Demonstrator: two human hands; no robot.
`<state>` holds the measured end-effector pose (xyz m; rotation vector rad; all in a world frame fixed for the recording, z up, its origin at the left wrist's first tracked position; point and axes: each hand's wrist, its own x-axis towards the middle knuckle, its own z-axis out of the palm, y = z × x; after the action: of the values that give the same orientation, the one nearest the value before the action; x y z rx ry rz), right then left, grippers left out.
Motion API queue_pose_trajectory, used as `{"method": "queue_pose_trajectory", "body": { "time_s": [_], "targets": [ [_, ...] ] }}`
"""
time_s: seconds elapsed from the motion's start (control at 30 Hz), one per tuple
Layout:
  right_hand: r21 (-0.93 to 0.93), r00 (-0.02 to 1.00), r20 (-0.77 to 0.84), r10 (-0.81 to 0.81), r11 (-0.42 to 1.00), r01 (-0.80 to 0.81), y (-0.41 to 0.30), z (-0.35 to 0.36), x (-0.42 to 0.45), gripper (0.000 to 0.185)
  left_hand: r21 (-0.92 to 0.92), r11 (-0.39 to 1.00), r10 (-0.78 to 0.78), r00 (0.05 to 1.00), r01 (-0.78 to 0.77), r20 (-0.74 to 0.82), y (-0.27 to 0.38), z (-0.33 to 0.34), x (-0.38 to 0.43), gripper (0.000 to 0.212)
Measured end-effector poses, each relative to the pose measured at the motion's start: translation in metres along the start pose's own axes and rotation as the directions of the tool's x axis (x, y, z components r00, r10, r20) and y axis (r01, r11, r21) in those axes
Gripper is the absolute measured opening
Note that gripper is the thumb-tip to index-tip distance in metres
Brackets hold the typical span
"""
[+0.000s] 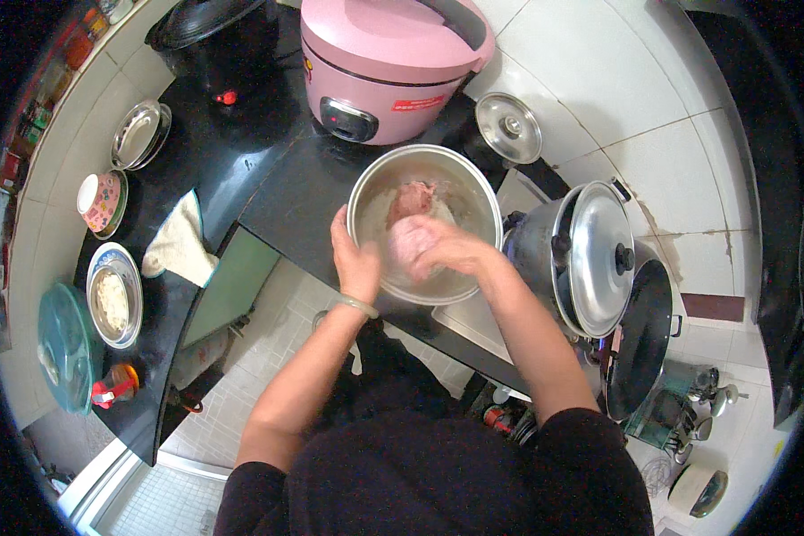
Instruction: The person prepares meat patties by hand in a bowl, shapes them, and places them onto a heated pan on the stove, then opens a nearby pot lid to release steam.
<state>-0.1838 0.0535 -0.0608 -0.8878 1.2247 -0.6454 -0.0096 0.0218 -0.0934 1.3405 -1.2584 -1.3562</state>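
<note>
A round metal pot with cloudy liquid in it stands at the edge of the black countertop. My left hand steadies it, the thumb and fingers against its left rim. Inside, the fingers of my right hand are closed around a pale pink piece of meat, blurred by motion. A redder piece of meat lies just beyond it in the liquid. The underside of the piece in my right hand is hidden.
Behind the pot stands a pink rice cooker. To the right are a large lidded metal pot and a black wok. A cloth and a bowl of white food lie on the left counter.
</note>
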Motion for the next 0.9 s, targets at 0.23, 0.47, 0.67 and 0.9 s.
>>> {"method": "queue_pose_trajectory", "body": {
  "time_s": [0.23,0.47,0.67,0.9],
  "targets": [
    [0.548,0.864,-0.340,-0.372,0.668,0.503,-0.032,0.027,-0.073,0.075,-0.298,0.921,0.307,0.938,-0.250,0.163,0.056,-0.001,-0.015,0.052],
    [-0.864,0.542,-0.345,-0.766,0.485,0.135,-0.053,0.053,-0.079,0.057,-0.468,0.200,-0.083,0.491,0.861,0.867,0.079,0.018,0.002,0.058],
    [-0.782,0.159,-0.480,-0.863,0.503,0.369,-0.050,0.049,-0.078,0.045,-0.406,0.294,-0.120,0.455,0.865,0.882,0.083,0.029,0.003,0.048],
    [-0.595,0.126,-0.644,-0.754,0.598,0.537,-0.039,0.078,-0.031,0.027,-0.447,0.657,-0.139,0.680,0.607,0.719,0.063,0.038,-0.002,0.051]
  ]
}}
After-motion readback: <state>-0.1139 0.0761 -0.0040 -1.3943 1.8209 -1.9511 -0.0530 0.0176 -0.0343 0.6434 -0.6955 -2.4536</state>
